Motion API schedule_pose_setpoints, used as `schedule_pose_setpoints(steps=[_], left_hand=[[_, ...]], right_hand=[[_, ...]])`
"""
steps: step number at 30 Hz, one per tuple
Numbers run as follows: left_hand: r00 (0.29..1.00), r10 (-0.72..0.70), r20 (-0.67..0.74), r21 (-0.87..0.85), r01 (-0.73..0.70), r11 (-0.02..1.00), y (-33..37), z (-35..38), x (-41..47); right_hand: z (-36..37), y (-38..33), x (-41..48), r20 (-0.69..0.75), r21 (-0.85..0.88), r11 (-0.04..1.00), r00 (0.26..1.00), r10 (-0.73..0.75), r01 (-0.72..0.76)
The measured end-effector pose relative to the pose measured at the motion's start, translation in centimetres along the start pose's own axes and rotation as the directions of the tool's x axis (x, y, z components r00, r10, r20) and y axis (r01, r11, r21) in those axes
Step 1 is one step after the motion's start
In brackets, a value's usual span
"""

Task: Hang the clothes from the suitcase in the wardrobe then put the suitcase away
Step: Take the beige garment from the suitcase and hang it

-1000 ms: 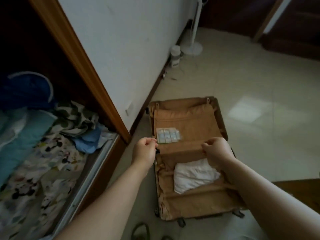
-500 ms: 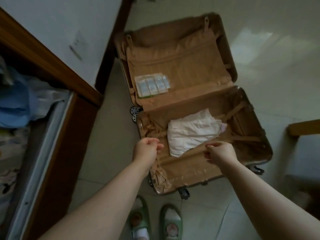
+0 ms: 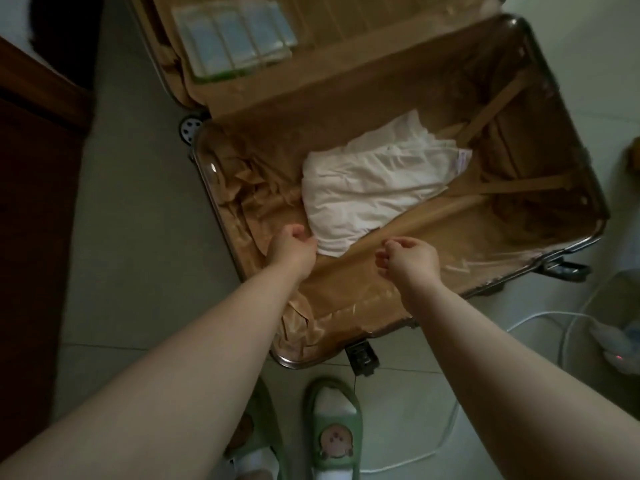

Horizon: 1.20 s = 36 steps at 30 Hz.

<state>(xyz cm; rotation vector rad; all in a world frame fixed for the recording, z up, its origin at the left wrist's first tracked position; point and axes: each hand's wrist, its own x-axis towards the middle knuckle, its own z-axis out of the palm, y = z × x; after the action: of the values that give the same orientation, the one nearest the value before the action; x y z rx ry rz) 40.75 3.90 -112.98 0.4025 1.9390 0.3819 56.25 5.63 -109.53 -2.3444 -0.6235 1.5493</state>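
Where the pale tiled floor runs beside a dark wooden wardrobe frame on the left, the suitcase lies wide open, its tan lining crumpled. A folded white garment rests in the near half, partly under a lining flap. A clear plastic packet sits in the far half. The left hand hovers at the garment's near corner, its fingers curled. The right hand is over the flap's edge, its fingers loosely bent. I cannot tell whether either hand pinches the lining. Green slippers stand on the floor by the near rim, and a white cable trails at the right.
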Motion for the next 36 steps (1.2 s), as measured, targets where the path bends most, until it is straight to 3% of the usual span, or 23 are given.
schedule_pose_setpoints(steps=[8, 11, 17, 23, 28, 31, 36], left_hand=[[0.986, 0.059, 0.154, -0.015, -0.057, 0.998, -1.4, 5.3, 5.4], [0.981, 0.069, 0.183, -0.165, -0.039, 0.986, -0.8, 6.3, 6.2], [0.997, -0.002, 0.081, -0.463, 0.039, 0.885, 0.9, 6.1, 5.4], [0.915, -0.003, 0.403, -0.452, 0.202, 0.869, 4.6, 1.6, -1.5], [0.838, -0.068, 0.542, -0.270, 0.251, 0.930, 5.0, -4.7, -7.5], [0.857, -0.093, 0.507, -0.259, 0.254, 0.932, 5.2, -7.7, -10.5], [0.957, -0.116, 0.266, -0.252, 0.185, 0.950, 6.3, -12.8, -16.2]], right_hand=[[1.7, 3.3, 4.3, 0.035, 0.185, 0.981, 0.998, 0.049, -0.055], [1.9, 3.9, 5.0, 0.072, 0.246, 0.965, 0.994, 0.080, -0.095], [1.5, 3.7, 4.6, 0.101, 0.304, 0.933, 0.981, 0.168, -0.191], [0.2, 0.3, 1.7, 0.150, 0.446, 0.866, 0.973, 0.176, -0.225], [-0.5, -3.2, -1.8, 0.123, 0.528, 0.815, 0.971, 0.204, -0.238], [-0.8, -5.4, -6.3, 0.152, 0.487, 0.839, 0.970, 0.191, -0.242], [-1.8, -9.6, -14.2, 0.280, 0.406, 0.882, 0.951, 0.130, -0.240]])
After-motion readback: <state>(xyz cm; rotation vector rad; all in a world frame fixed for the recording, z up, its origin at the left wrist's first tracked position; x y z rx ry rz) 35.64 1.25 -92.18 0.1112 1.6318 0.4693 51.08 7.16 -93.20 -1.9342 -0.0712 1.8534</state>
